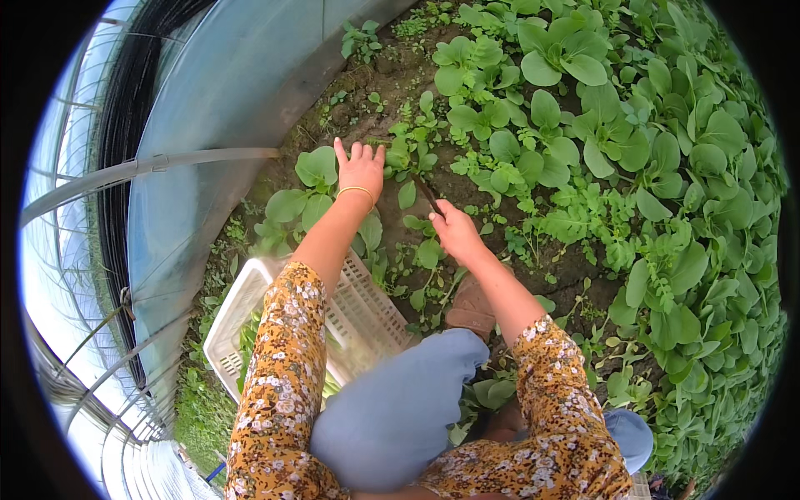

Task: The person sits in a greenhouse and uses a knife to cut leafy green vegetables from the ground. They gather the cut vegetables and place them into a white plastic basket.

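My left hand, with a yellow bangle at the wrist, reaches down at a small leafy plant growing from the soil. Its fingers are partly spread, and their undersides are hidden, so a grip on the plant cannot be made out. My right hand is closed around a slim dark tool, probably a knife. The tool's far end points up and left, close to the same plant. Broad-leaved greens stand just left of my left hand.
A white plastic crate holding greens sits beside my left forearm. Dense pak choi-like greens cover the right side. Plastic film and a hoop pole of a greenhouse tunnel run along the left. My brown shoe rests on the soil.
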A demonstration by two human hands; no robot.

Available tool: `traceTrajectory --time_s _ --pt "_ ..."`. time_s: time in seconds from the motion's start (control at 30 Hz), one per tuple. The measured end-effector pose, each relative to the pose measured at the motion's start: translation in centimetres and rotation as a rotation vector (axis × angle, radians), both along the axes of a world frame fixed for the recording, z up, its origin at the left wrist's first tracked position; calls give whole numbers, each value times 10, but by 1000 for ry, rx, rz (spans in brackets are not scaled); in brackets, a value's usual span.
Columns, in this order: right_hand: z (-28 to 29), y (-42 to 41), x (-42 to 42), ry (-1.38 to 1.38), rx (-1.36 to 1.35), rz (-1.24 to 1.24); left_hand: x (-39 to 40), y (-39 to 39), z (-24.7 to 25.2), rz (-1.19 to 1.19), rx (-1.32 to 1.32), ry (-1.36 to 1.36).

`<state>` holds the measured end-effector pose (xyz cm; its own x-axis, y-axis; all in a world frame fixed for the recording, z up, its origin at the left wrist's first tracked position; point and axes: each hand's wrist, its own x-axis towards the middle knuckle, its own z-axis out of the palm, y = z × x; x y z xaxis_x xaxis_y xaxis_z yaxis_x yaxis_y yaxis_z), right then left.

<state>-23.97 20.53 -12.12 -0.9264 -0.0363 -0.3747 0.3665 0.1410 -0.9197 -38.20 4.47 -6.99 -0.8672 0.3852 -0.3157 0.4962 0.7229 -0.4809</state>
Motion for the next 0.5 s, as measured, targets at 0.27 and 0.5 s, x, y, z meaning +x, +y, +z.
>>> traceTrajectory --time_s 0.27,0.5 --pt "-25 -38 -62 19 364 -33 -10 -20 -17 207 226 -129" --pt "-32 -38 -48 -154 176 17 -25 -38 -20 457 415 -309"
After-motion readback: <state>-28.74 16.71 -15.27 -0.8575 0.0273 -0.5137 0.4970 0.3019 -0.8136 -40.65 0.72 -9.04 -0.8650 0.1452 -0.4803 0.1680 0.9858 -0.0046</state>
